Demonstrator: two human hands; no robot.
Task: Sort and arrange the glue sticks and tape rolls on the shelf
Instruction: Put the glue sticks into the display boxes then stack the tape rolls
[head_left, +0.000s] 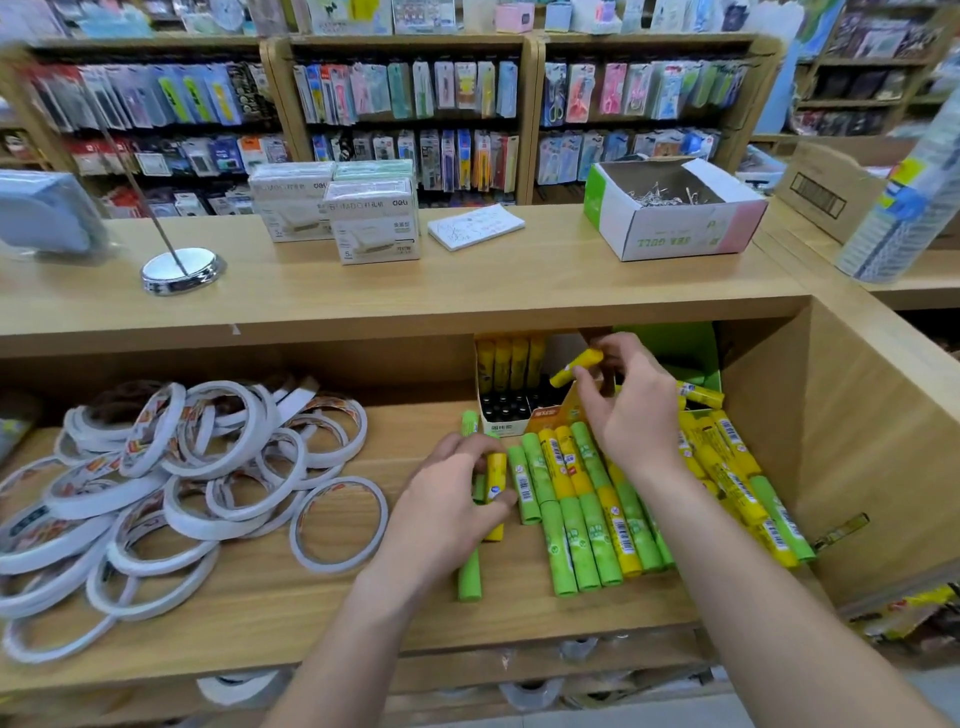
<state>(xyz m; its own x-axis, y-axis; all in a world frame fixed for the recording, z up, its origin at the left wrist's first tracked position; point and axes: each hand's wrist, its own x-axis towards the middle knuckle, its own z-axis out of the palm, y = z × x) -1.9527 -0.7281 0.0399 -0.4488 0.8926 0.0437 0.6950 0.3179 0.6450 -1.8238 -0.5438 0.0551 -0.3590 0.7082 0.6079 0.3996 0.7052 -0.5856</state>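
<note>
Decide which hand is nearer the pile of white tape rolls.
Left. The left hand grips a yellow glue stick just right of the white tape rolls; the right hand holds another yellow glue stick farther right.

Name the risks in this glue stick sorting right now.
1. The right hand pinches a tilted yellow stick near the box; it might slip.
2. The right forearm crosses the loose sticks near the shelf edge; a nudge could roll some off.
3. The left hand grips a second stick; it could drop.

Single head-worn wide-angle view, looking forward and down, close over the wooden shelf (291, 587), hands near.
</note>
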